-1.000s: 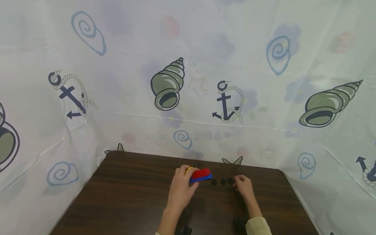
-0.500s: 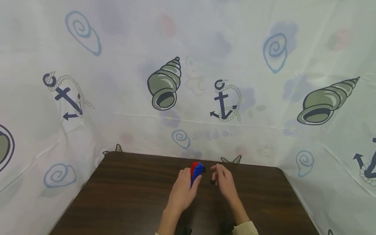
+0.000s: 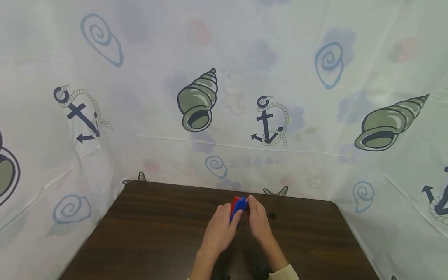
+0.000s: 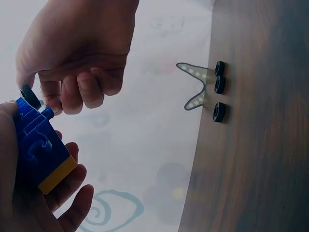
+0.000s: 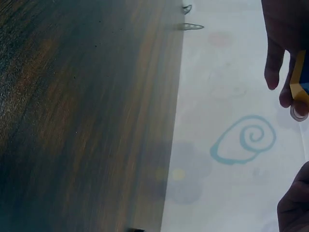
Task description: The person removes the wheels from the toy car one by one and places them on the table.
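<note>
My left hand [image 3: 218, 229] grips a block-built toy car [image 3: 239, 207], tilted up, its blue underside turned toward my right hand. A blue axle peg and a yellow edge show on the toy car [image 4: 41, 145] in the left wrist view. My right hand [image 3: 259, 221] pinches a small black wheel [image 4: 30, 96] with thumb and finger, right against the end of the blue base. Whether that wheel sits on a peg, I cannot tell. Three more black wheels [image 4: 219, 112] stand on the table; the head view shows just one wheel [image 3: 272, 215], right of my right hand.
The dark wood-grain table [image 3: 157, 225] runs back to a pale curtain [image 3: 157, 97] printed with shells and anchors. Its far edge lies just beyond both hands.
My right hand has moved left from the row of wheels to the toy car, bringing a wheel. My left hand has turned the toy car from nearly level to tilted up.
</note>
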Tool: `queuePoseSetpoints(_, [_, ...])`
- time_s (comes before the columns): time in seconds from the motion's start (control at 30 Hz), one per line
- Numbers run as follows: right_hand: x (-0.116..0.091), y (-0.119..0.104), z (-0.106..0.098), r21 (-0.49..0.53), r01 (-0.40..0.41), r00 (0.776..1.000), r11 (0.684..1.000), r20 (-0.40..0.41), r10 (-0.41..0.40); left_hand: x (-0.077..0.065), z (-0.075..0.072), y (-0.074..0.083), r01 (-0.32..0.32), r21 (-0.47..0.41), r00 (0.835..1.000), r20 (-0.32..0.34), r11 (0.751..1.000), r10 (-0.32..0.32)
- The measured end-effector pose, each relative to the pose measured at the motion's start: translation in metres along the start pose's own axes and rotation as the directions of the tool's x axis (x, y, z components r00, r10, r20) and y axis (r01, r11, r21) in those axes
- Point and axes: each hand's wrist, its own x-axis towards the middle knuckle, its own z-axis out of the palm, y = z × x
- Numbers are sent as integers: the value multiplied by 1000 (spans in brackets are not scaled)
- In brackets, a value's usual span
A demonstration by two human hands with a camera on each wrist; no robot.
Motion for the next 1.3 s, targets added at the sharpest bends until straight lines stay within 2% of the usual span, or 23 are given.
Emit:
queuePoseSetpoints(0.13, [-1,-1,4,5,-21,999,1000,48,20,0,-2,1,-8,17,1000,8,1000,8])
queuePoseSetpoints(0.23, [-3,0,5,24,-43,996,999,77,41,-1,-3,2,-6,7,999,41,1000,6])
queuePoseSetpoints(0.3, [-4,0,6,16,-26,998,1000,61,25,-2,-3,3,5,-12,997,71,1000,-4])
queuePoseSetpoints(0.5, [-7,-1,8,-146,72,994,987,-66,-83,-7,1,7,40,-55,990,136,998,-33])
queuePoseSetpoints(0.6, [-8,-3,10,-152,81,991,985,-92,-96,-7,2,7,59,-76,988,145,995,-47])
queuePoseSetpoints(0.73, [-9,-6,13,-126,114,988,986,-91,-126,-8,1,9,96,-113,991,99,989,-85])
queuePoseSetpoints(0.87, [-10,-12,19,-118,178,977,977,-95,-190,-8,-1,14,135,-165,991,9,977,-136])
queuePoseSetpoints(1.0, [-12,-18,24,-125,214,969,969,-100,-227,-9,0,19,138,-243,986,-62,960,-157])
queuePoseSetpoints(1.17, [-16,-22,26,-152,234,964,960,-94,-250,-12,1,20,114,-343,987,-65,932,-145])
queuePoseSetpoints(1.3, [-13,-24,24,-225,312,938,923,-81,-337,-13,-1,19,80,-408,992,-52,909,-111])
